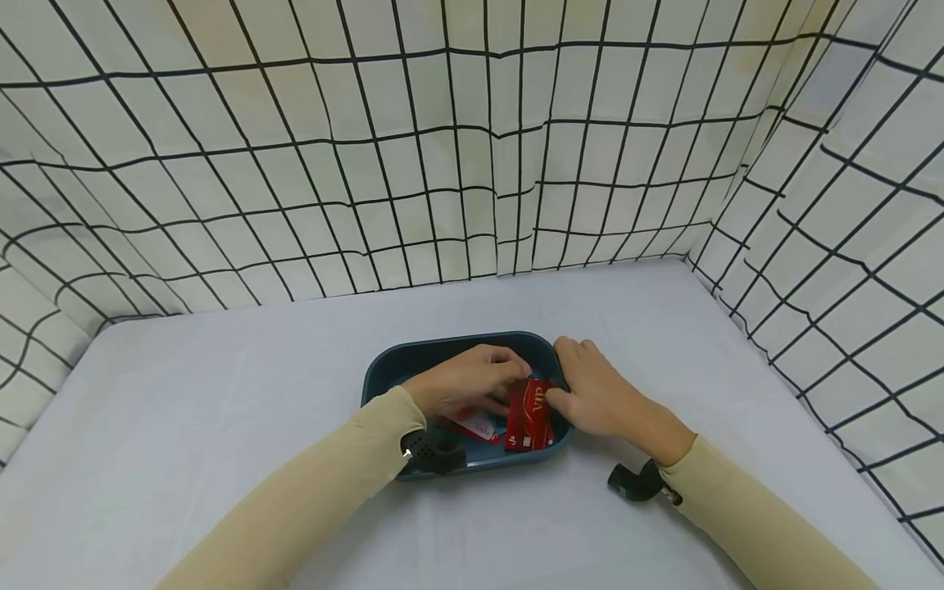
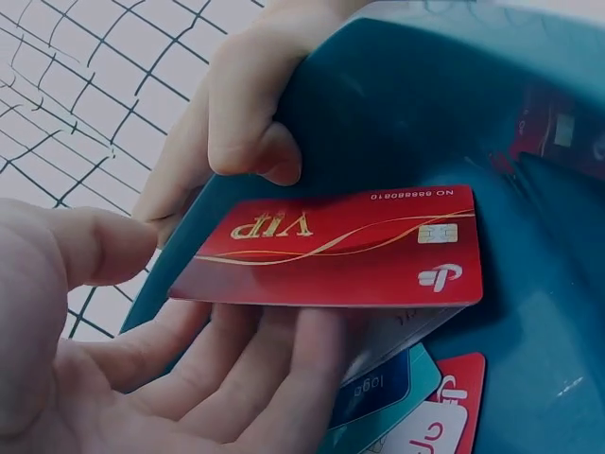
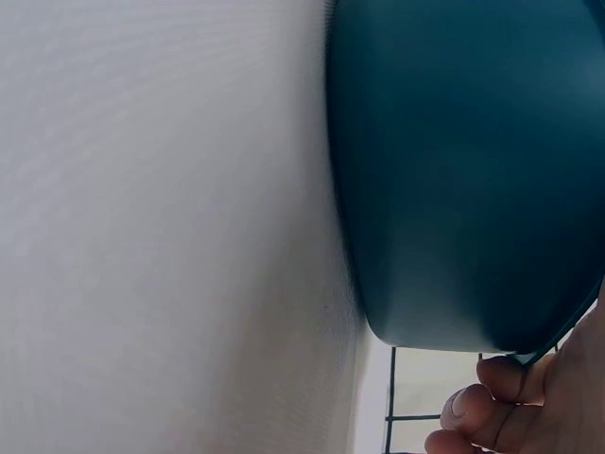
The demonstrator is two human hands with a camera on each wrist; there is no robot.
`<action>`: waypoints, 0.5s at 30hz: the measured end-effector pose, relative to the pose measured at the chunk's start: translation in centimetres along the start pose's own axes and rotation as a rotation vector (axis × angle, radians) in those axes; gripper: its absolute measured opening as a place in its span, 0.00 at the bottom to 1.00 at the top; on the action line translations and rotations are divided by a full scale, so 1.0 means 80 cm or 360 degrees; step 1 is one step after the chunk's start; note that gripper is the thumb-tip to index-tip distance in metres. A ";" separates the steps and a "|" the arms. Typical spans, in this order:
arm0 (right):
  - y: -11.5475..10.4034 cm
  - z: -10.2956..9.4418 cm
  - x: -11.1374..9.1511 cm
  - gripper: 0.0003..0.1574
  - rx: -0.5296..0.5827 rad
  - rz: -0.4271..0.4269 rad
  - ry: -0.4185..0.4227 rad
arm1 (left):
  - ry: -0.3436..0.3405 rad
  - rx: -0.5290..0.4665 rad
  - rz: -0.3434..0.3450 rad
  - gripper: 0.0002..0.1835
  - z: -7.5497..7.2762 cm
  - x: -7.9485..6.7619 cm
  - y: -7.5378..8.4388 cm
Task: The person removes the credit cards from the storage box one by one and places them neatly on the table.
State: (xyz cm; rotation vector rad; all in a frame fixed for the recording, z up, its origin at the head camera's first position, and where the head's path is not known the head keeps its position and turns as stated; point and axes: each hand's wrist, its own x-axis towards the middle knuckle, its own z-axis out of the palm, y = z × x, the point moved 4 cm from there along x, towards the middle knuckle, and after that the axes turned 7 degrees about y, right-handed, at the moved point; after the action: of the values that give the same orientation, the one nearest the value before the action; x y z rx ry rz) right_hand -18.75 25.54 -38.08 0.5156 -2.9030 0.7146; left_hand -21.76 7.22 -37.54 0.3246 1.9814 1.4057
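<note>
A dark teal plastic bin (image 1: 457, 338) stands on the white table, with several cards inside. My right hand (image 1: 601, 397) grips its right end, thumb inside the rim and fingers outside; the right wrist view shows those fingers (image 3: 473, 411) at the bin's outer wall. My left hand (image 1: 472, 377) reaches into the bin. Its fingers (image 2: 274, 369) extend beneath a red VIP card (image 2: 359, 246) with gold lines and a chip, while the thumb (image 2: 123, 251) stands apart from the card's edge. Below lie a blue-and-teal logo card (image 2: 378, 388) and a red card (image 2: 468, 388).
Another red card (image 2: 577, 151) lies at the bin's other end in the left wrist view. White walls with a black grid (image 1: 413, 164) rise behind and to the sides. White cloth (image 1: 221, 385) covers the table. Each wrist carries a black camera (image 1: 637, 482).
</note>
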 end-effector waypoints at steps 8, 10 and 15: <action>-0.001 0.000 0.000 0.18 -0.0003 0.0000 0.0000 | -0.0065 -0.0075 -0.0083 0.18 0.004 0.000 -0.005; 0.000 0.000 0.001 0.18 -0.0001 0.0004 -0.0001 | -0.0109 -0.0068 -0.0078 0.18 0.005 -0.001 -0.006; 0.000 0.001 0.001 0.18 0.0008 0.0015 -0.0001 | -0.0185 -0.0073 -0.0025 0.23 0.006 -0.002 -0.006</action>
State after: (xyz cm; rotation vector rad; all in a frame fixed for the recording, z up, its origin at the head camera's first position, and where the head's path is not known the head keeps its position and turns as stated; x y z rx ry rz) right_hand -18.84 25.50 -38.16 0.5033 -2.9068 0.7236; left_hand -21.27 7.33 -38.01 0.3609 1.8511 1.3888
